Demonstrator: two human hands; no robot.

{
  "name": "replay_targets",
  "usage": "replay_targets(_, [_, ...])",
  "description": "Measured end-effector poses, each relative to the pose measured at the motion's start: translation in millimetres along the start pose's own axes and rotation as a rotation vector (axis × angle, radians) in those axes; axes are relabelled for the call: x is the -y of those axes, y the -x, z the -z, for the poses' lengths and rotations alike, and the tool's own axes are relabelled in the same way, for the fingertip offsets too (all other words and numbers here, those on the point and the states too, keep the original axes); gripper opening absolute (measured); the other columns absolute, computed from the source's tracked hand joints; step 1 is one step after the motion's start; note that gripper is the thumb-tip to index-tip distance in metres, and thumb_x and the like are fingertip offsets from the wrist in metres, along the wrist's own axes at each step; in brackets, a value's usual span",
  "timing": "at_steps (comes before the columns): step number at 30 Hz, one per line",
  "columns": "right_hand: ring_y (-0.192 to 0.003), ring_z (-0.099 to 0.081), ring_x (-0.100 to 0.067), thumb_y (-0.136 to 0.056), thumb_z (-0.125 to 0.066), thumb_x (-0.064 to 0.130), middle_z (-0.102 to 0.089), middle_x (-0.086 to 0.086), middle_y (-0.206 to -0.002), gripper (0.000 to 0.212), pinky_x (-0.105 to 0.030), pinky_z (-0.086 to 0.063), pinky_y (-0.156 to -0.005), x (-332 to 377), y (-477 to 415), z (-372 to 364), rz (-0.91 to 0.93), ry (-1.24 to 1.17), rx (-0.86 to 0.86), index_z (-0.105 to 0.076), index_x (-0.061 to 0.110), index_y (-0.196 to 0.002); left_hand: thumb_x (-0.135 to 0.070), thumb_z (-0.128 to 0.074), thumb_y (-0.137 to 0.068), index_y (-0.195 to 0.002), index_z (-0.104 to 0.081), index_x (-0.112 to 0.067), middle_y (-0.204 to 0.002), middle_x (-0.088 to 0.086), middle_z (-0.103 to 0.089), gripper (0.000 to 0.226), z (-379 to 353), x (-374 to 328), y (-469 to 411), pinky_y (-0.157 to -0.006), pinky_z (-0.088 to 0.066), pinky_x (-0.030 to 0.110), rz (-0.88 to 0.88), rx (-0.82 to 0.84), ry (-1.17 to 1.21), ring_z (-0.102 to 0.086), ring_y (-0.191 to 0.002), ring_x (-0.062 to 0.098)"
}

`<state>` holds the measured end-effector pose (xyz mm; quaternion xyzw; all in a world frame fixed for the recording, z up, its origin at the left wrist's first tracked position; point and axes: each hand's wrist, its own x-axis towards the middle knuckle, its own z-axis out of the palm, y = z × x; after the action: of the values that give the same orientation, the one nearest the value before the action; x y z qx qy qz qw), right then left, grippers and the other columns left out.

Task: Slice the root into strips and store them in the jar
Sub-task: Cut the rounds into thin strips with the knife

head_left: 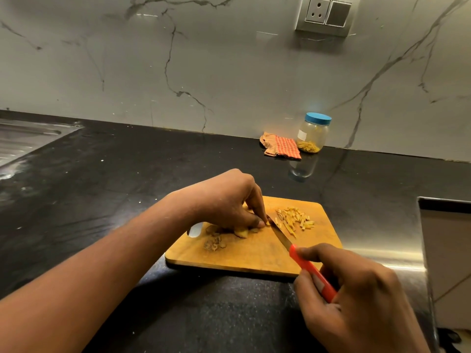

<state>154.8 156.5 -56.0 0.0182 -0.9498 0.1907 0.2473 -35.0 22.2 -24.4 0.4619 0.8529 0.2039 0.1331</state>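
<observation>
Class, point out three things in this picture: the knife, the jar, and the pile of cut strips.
knife [281,234]: head view, on the steel blade above the board.
jar [312,135]: head view, on its clear wall below the blue lid.
pile of cut strips [295,219]: head view, on the heap's middle.

A home kitchen. A polished black stone counter [127,189] runs along a grey-veined marble backsplash [204,59] fitted with a wall socket and switch plate [327,14]. A stainless-steel sink drainboard [23,138] is set into the counter's far left corner. A wooden cutting board [254,256] lies near the counter's front edge, with cut strips [295,220] and peelings [214,244] on it. At the counter's rear edge, against the backsplash, stand a blue-lidded jar [313,133] and, just beside it, a checked cloth [281,146].
</observation>
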Motion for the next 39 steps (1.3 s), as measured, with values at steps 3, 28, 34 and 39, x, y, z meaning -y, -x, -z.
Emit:
replay_targets(3, [-0.040,-0.044,0.000,-0.063,-0.067,0.031,-0.044,0.023,-0.061,0.026,-0.002,-0.034,-0.045,0.6,-0.5,-3.0,-0.016,0.017,-0.018,-0.074,0.025,-0.088,-0.029,-0.070,-0.088,-0.104,-0.077,-0.025,-0.109,-0.014,-0.065,0.018,0.1,0.1,0.0,-0.093,-0.051,0.027,0.000,-0.006,-0.017,-0.058,-0.103,0.007])
replay_targets(28, [-0.043,-0.044,0.001,-0.065,-0.064,0.031,-0.043,0.022,-0.059,0.024,-0.011,-0.040,-0.045,2.8,4.3,6.6,-0.036,0.014,-0.030,-0.073,0.030,-0.087,-0.028,-0.070,-0.089,-0.103,-0.076,-0.024,-0.103,-0.016,-0.067,0.016,2.7,-0.1,2.4,-0.091,-0.049,0.020,0.022,-0.016,0.018,-0.062,-0.101,0.007])
replay_targets(34, [-0.043,-0.038,0.007,-0.064,-0.066,0.032,-0.040,0.025,-0.062,0.026,-0.001,-0.029,-0.047,2.0,1.1,2.4,-0.012,-0.007,0.020,-0.072,0.027,-0.089,-0.027,-0.069,-0.089,-0.105,-0.076,-0.025,-0.099,-0.020,-0.063,0.017,2.7,0.4,2.0,-0.097,-0.051,0.029,0.001,0.007,0.009,-0.061,-0.102,0.007])
replay_targets(39, [-0.041,-0.038,0.005,-0.065,-0.065,0.033,-0.037,0.025,-0.060,0.024,-0.002,-0.029,-0.048,0.2,-0.3,-2.4,-0.011,-0.009,0.002,-0.072,0.028,-0.088,-0.027,-0.069,-0.089,-0.106,-0.076,-0.024,-0.096,-0.022,-0.061,0.018,3.1,1.4,2.2,-0.095,-0.052,0.030,-0.006,0.008,0.009,-0.062,-0.101,0.007])
